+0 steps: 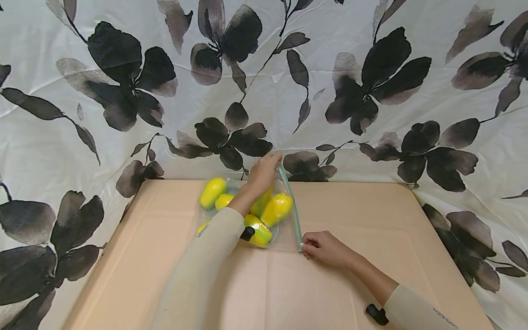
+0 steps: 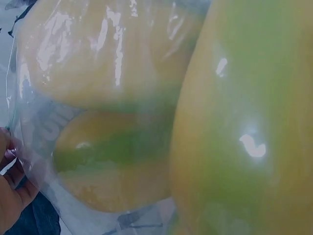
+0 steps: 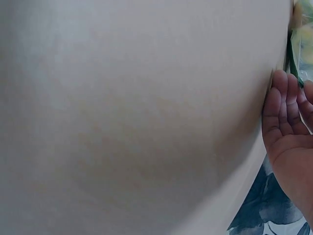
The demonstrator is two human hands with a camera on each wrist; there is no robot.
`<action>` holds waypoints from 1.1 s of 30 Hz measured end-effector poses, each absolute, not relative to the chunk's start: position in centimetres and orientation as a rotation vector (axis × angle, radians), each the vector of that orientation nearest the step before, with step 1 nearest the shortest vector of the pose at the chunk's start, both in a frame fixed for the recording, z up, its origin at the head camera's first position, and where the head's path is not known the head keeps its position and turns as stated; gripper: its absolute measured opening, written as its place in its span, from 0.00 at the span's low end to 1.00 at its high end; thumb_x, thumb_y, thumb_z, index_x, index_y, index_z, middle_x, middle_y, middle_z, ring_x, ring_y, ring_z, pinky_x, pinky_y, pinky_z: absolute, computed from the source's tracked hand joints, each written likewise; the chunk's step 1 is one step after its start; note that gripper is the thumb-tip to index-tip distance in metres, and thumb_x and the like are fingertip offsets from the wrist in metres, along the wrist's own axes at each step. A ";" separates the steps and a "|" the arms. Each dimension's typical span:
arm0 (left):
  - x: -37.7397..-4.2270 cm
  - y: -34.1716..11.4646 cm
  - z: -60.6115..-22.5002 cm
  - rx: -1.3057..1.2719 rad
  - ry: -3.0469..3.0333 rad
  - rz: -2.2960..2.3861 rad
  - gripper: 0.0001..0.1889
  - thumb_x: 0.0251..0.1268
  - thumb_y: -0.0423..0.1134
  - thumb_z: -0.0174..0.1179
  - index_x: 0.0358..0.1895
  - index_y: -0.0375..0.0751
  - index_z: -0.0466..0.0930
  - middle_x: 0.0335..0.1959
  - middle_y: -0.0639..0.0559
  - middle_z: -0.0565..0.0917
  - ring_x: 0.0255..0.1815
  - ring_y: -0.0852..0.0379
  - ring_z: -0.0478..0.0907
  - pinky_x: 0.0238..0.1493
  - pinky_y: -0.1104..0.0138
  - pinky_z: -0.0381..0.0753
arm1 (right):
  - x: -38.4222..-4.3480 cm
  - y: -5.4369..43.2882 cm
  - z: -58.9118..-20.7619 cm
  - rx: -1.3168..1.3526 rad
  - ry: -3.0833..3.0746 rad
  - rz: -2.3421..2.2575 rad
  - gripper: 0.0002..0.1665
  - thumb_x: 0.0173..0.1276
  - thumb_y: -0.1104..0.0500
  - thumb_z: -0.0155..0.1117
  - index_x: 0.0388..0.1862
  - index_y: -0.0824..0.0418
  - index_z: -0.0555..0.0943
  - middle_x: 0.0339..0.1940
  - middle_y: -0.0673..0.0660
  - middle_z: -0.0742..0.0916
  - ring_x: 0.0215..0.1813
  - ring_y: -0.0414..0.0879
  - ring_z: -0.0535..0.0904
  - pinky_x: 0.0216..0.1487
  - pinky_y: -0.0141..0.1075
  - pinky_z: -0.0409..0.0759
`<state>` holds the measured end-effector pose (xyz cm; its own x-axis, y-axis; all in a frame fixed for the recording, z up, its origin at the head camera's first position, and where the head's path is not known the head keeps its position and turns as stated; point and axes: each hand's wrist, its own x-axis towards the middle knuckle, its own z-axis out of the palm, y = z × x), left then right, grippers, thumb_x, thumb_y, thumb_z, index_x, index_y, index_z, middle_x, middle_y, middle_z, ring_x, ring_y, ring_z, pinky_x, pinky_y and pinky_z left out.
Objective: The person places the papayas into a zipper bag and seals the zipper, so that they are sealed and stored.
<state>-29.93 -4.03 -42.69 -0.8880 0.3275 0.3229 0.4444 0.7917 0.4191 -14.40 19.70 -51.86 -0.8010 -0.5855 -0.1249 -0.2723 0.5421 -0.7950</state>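
A clear zip bag with a green zip strip along its right edge lies on the cardboard. Inside are several yellow-green mangoes, partly covered by the left forearm. My left hand reaches across the bag and holds the far end of the strip. At the near corner, my right hand pinches the strip's other end between thumb and finger. Mangoes fill the left wrist view, with fingers on the plastic at its left edge. The right wrist view shows my right hand at its right side.
The cardboard sheet extends to both sides of the bag and towards the front, with a fold line down its middle. White cloth with dark flowers hangs behind and shows at both sides.
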 end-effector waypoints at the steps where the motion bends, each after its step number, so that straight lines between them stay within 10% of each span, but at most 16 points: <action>1: -29.9 -4.1 -42.6 -0.599 -2.752 -0.731 0.05 0.78 0.32 0.57 0.47 0.48 0.74 0.44 0.52 0.80 0.42 0.49 0.80 0.41 0.56 0.82 | -14.4 19.7 -51.9 -0.706 2.406 -1.141 0.11 0.79 0.55 0.61 0.35 0.56 0.83 0.25 0.50 0.87 0.27 0.35 0.78 0.30 0.27 0.75; 15: -29.6 -4.5 -42.9 -0.625 -2.770 -0.762 0.04 0.81 0.38 0.53 0.46 0.42 0.75 0.43 0.49 0.78 0.42 0.51 0.77 0.44 0.59 0.81 | -14.9 20.3 -51.9 -0.657 2.426 -1.104 0.08 0.77 0.52 0.64 0.38 0.52 0.85 0.25 0.49 0.86 0.26 0.35 0.75 0.31 0.28 0.77; 33: -28.3 -5.2 -44.7 -0.734 -2.941 -0.808 0.23 0.81 0.43 0.51 0.74 0.42 0.67 0.73 0.45 0.73 0.74 0.47 0.70 0.75 0.54 0.70 | -18.7 20.1 -50.0 -0.489 2.586 -1.046 0.12 0.78 0.54 0.62 0.54 0.58 0.82 0.41 0.50 0.89 0.45 0.43 0.82 0.51 0.37 0.82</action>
